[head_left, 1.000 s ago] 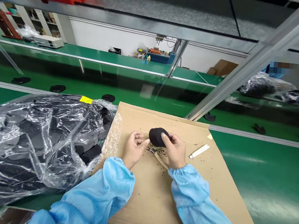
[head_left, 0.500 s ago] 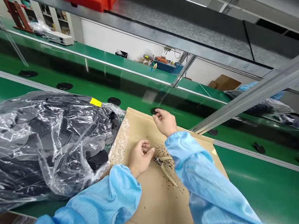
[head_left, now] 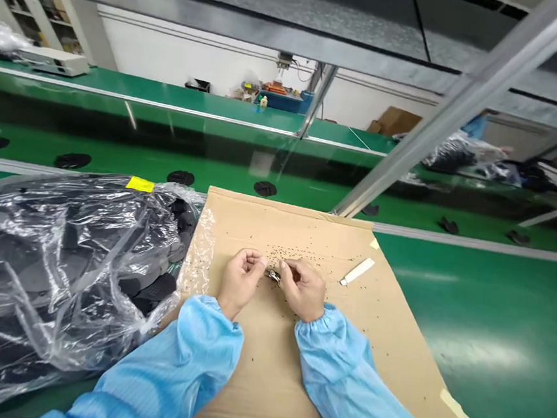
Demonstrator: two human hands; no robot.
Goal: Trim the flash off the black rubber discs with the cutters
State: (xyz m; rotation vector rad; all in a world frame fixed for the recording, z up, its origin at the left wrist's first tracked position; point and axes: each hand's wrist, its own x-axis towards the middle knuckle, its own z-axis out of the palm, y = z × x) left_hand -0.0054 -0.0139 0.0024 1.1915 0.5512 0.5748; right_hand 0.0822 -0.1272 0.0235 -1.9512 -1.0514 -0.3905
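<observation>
My left hand [head_left: 242, 281] is above the brown cardboard sheet [head_left: 262, 378], thumb and fingertips pinched together. Facing it, my right hand [head_left: 303, 290] has its thumb and forefinger closed too. Whatever the fingertips hold, if anything, is too small to make out. Between the hands shows the metal head of a pair of nippers [head_left: 273, 275]; its handles are hidden by my right hand. Scattered around are many tiny black bits [head_left: 294, 253]. A white knife-like tool [head_left: 357, 271] lies to the right.
A clear plastic bag [head_left: 70, 268] full of flat black pieces bulges at the left, a yellow label [head_left: 140, 184] on top. Beyond the cardboard, flat black discs [head_left: 265, 189] sit along the green belt [head_left: 227, 178]. A slanting metal post [head_left: 428, 138] rises at the right, under an overhead shelf.
My right hand has come back from over the belt to beside my left hand, covering the nippers' handles. The white tool has come into sight. The view has shifted right.
</observation>
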